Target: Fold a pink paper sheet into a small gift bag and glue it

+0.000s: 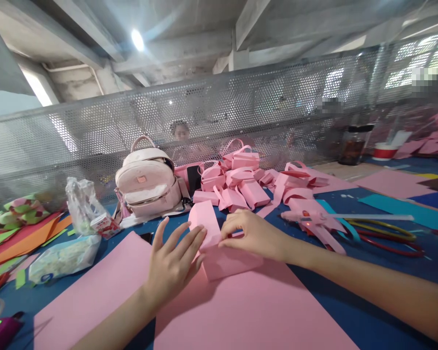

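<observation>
The left hand [177, 262], fingers spread, touches the left side of a folded pink paper piece [231, 265] on the near pink sheet [251, 313], while the right hand [246, 233], fingers bent, hides whether it pinches the edge.

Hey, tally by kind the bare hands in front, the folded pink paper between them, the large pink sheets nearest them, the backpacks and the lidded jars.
Left hand and right hand: 2
Folded pink paper: 1
Left sheet and right sheet, large and pink: 2
Backpack: 1
Lidded jar: 1
Total: 7
</observation>
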The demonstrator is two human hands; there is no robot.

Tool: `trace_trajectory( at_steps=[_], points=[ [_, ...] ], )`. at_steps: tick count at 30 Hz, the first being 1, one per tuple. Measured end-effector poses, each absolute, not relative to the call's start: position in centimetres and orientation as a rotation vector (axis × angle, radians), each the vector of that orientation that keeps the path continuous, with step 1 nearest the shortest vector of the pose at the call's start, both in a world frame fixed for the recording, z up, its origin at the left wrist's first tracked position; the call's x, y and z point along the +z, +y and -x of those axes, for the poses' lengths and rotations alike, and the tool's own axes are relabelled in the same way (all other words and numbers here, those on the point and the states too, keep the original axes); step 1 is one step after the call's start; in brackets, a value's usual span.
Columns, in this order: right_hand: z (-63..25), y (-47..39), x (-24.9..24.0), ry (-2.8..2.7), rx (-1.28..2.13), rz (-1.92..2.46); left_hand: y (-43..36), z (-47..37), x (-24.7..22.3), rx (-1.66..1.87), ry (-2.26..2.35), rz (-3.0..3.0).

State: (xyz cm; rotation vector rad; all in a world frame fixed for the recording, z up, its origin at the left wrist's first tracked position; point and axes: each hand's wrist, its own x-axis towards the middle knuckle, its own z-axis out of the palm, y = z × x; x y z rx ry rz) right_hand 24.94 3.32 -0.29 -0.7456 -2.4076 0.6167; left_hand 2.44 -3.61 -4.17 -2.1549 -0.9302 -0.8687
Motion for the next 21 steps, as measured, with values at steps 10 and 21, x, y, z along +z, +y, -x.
trace_trajectory(
  at_steps=[10,21],
  points=[
    [-24.7,3.4,-0.5,-2.295,0.812,0.706,-3.4,-2.1,-4.4,-0.908,-1.093,2.254],
    [-23.6,1.6,-3.0,-2.153,0.665,0.712,-3.3,-2.4,-6.9,-1.451,-1.331,2.433]
  ],
)
